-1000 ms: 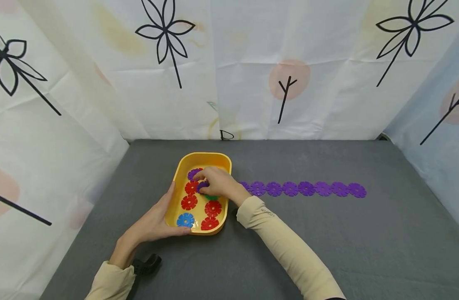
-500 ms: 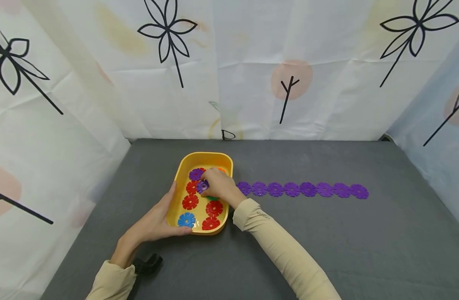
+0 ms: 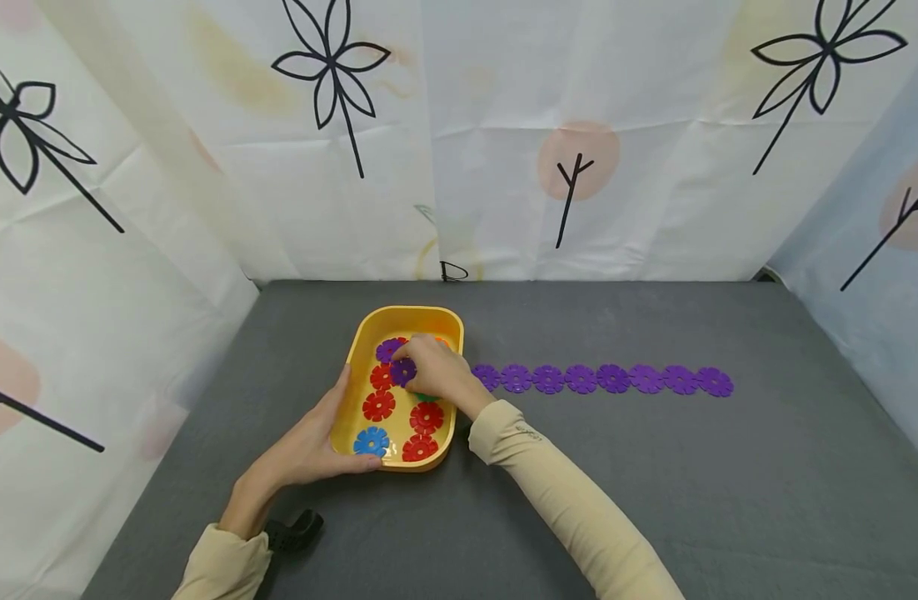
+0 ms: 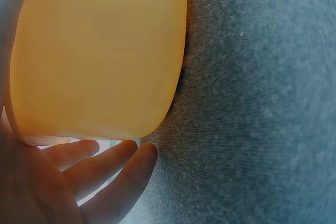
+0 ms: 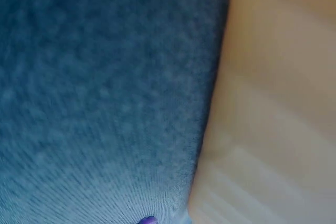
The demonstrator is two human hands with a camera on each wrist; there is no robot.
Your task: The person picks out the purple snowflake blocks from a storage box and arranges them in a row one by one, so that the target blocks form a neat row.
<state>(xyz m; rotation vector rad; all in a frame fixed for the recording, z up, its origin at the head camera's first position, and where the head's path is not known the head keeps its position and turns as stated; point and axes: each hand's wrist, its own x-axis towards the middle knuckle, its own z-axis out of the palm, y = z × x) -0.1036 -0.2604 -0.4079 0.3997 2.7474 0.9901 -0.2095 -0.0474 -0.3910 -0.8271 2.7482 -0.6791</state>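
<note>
In the head view my left hand [image 3: 309,442] holds the near left corner of a yellow tray [image 3: 410,310], thumb along the near rim and fingers against the left side. The left wrist view has those fingers [image 4: 102,169] at the tray's outer wall [image 4: 100,56]. My right hand [image 3: 446,373] reaches over the tray's right rim and pinches a purple flower-shaped plastic disc [image 3: 403,372] inside it. Another purple disc [image 3: 387,350] lies just beyond. Red discs [image 3: 379,406], a blue one [image 3: 371,442] and a partly covered green one [image 3: 426,398] lie around.
Right of the tray, a row of several purple discs [image 3: 581,378] runs across the grey tabletop [image 3: 729,492]. A black strap [image 3: 296,531] shows by the left wrist. Patterned white cloth [image 3: 489,92] stands behind the table.
The purple disc in my right fingers has turned and shows more of its face. My right hand has shifted only slightly; my left hand and the tray stay in place.
</note>
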